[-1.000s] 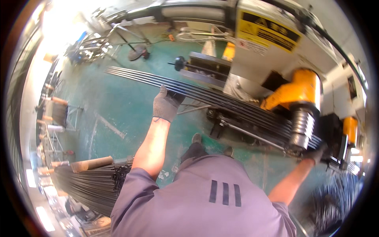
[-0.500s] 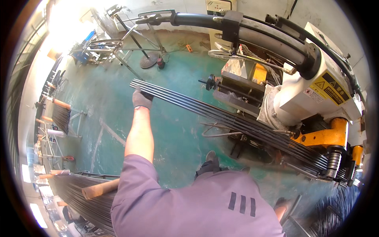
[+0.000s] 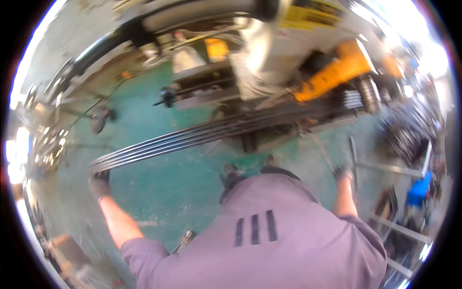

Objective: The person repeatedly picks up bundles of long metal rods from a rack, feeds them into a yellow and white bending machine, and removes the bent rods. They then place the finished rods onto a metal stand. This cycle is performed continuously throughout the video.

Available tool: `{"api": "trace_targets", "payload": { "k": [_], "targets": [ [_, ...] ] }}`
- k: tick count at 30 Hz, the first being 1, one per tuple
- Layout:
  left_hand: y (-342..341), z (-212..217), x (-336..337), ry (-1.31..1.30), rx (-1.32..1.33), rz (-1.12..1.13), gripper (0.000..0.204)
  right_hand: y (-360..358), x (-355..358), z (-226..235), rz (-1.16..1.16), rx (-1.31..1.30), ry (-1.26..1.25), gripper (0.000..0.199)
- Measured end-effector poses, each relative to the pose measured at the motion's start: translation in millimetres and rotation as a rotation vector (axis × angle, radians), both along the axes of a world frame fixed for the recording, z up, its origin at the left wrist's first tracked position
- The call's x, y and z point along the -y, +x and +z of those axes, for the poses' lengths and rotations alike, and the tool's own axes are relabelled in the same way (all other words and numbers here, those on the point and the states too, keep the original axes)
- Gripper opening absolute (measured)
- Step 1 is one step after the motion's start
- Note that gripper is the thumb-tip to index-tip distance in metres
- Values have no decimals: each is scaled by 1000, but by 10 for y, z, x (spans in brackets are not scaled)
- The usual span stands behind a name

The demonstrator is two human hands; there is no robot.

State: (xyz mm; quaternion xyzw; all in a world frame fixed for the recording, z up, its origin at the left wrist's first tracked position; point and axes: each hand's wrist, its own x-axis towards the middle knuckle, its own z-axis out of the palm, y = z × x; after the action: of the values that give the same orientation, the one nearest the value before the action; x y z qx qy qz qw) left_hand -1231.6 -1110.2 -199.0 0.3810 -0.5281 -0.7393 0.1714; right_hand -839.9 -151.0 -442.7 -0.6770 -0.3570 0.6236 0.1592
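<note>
My left hand (image 3: 99, 182), in a dark grey work glove, is closed around the left ends of several long, thin metal rods (image 3: 178, 141). Side by side, the rods slant up to the right, and their far part reaches under the orange arm (image 3: 337, 72) of a white machine (image 3: 284, 55). My right hand (image 3: 342, 172), also gloved, hangs out to the right, apart from the rods and close to a grey metal frame (image 3: 390, 168). Motion smears its fingers, so whether it is open or closed does not show.
A small handwheel (image 3: 168, 97) sticks out from the machine's side. Thick dark piping (image 3: 106, 45) crosses the top left. Dark bundled stock (image 3: 406, 139) lies at the right, with a blue object (image 3: 419, 189) on the frame below it. The floor (image 3: 163, 192) is green.
My view has swung to the right. The left hand still grips the rods, whose held ends now sit lower and further left. My right hand has come into view.
</note>
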Motion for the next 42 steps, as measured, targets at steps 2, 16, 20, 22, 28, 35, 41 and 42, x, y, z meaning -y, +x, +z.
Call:
{"api": "trace_targets", "payload": {
  "k": [2, 16, 20, 22, 28, 35, 41, 42],
  "targets": [
    [327, -967, 1822, -291, -98, -452, 50, -709, 233, 307, 165, 67, 108, 63],
    [501, -2500, -3162, 1840, -165, 881, 56, -865, -1232, -304, 303, 205, -89, 60],
    [550, -2770, -4839, 2833, -776, 1955, 50, -1303, -2218, -448, 387, 245, -108, 52],
    [701, -2585, -5766, 3350, -1236, 2856, 48, -1519, -2540, -405, 508, 272, -94, 43],
    [1112, -2175, -7151, 3393, -874, 2862, 42, -1942, -2944, 158, 755, 131, -66, 45],
    [773, -1975, -7256, 3349, -128, 2780, 35, -1122, -2772, -83, 566, 114, -156, 39],
    [720, -1769, -7105, 3171, 540, 2681, 31, -936, -2336, 211, 470, -20, -23, 43],
    [781, -1738, -7042, 3138, 611, 2643, 30, -1030, -2262, 359, 446, -84, 22, 43]
  ]
}}
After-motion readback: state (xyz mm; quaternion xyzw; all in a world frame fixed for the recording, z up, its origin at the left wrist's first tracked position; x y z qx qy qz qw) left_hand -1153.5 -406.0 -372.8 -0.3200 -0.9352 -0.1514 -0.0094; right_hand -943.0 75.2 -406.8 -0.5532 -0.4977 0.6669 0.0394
